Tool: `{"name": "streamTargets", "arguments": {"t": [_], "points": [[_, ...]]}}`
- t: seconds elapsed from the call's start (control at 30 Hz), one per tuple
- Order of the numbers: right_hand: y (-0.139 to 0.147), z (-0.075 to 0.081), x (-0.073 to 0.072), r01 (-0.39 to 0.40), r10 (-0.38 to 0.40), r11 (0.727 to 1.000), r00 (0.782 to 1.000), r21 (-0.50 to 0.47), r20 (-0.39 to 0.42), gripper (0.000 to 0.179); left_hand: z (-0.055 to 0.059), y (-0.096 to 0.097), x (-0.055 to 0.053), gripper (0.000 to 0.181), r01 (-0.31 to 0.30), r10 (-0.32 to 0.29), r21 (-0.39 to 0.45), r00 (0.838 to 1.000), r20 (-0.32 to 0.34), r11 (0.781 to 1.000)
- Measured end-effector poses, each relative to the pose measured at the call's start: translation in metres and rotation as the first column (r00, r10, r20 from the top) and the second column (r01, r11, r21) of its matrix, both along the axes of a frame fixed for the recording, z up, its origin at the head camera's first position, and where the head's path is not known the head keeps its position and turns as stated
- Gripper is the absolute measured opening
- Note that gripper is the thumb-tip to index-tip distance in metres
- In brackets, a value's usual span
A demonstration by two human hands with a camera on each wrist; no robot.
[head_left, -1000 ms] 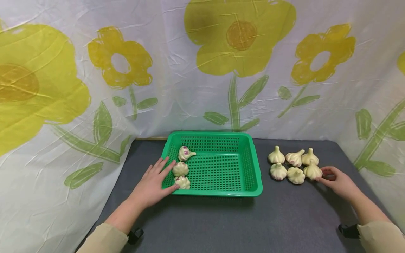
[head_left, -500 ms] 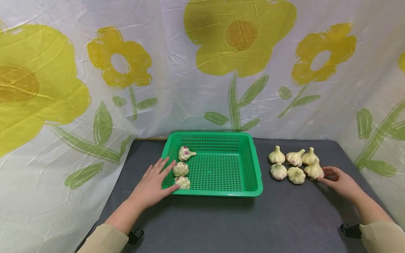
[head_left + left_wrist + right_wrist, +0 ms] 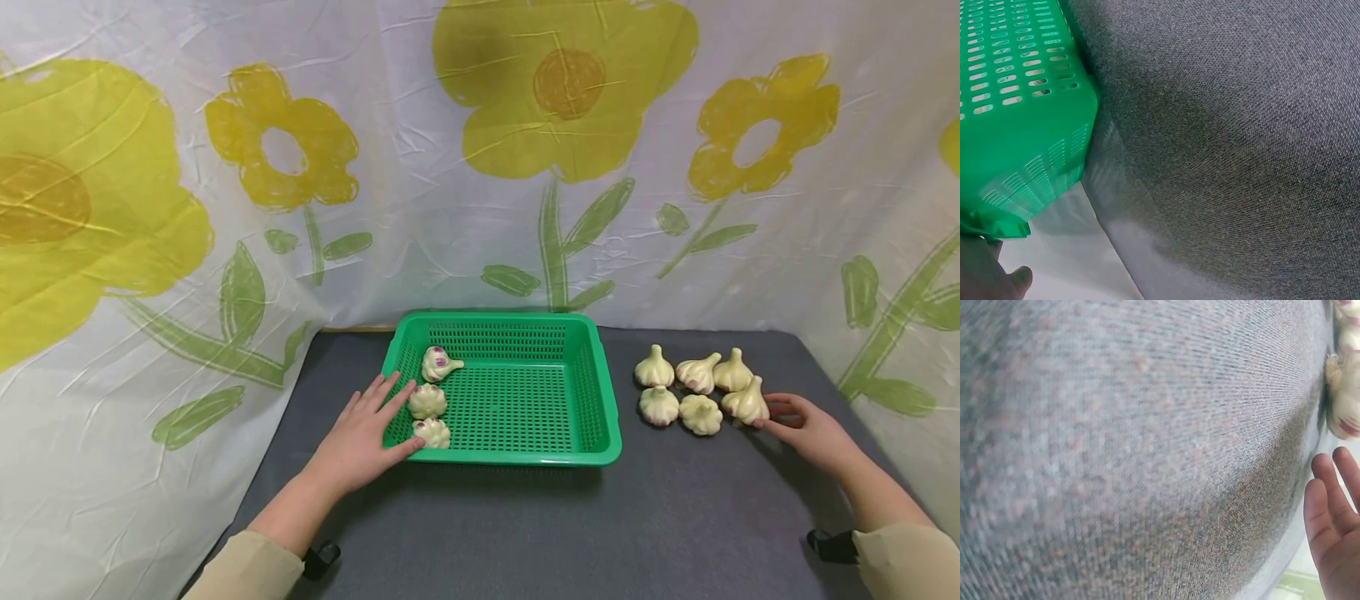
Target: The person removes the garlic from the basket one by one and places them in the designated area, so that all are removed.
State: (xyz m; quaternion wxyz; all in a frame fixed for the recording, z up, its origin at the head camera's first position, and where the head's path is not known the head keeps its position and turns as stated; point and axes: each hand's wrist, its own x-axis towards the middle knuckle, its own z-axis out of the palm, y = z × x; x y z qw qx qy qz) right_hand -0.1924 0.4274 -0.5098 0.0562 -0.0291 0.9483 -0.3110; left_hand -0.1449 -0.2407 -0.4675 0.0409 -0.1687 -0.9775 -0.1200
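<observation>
Green plastic, pierced with slots, fills one side of my left wrist view: that is the outer wall of the basket [image 3: 1022,134]. Only the head view lets me see inside, where three bulbs [image 3: 428,401] line the left wall. The left hand [image 3: 367,433] lies over the basket's left rim, fingers straight and spread wide, thumb at the front rim. The right hand [image 3: 810,429] is beside one garlic [image 3: 745,404], at the near right corner of a cluster on the counter [image 3: 525,533]. From the head I can't tell whether thumb and garlic touch; the right wrist view shows me fingers slightly bent, a little apart and gripping nothing, their tips just short of the nearest bulb. That garlic leans: its stem points away from the person and a little to the right, its long axis tilted the same way. Five other bulbs [image 3: 700,415] crowd its left and far sides, and some of them, with the basket's right wall, stand between it and the basket's inside. Behind the counter hangs a flowered sheet [image 3: 405,208]. Dark straps [image 3: 321,560] show at both wrists, by tan sleeves [image 3: 247,567].
</observation>
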Motion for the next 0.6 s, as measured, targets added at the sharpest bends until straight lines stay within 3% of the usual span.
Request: {"name": "streamTargets", "arguments": {"t": [0.27, 0.6], "points": [[0.001, 0.009, 0.002, 0.045, -0.044, 0.999, 0.998, 0.024, -0.052, 0.07, 0.001, 0.0, 0.0, 0.088, -0.003, 0.003, 0.004, 1.0, 0.011, 1.0], [-0.01, 0.031, 0.004, 0.028, -0.026, 1.0, 0.994, 0.014, -0.103, 0.065, 0.0, 0.001, 0.0, 0.087, -0.001, 0.001, 0.005, 1.0, 0.004, 1.0]]}}
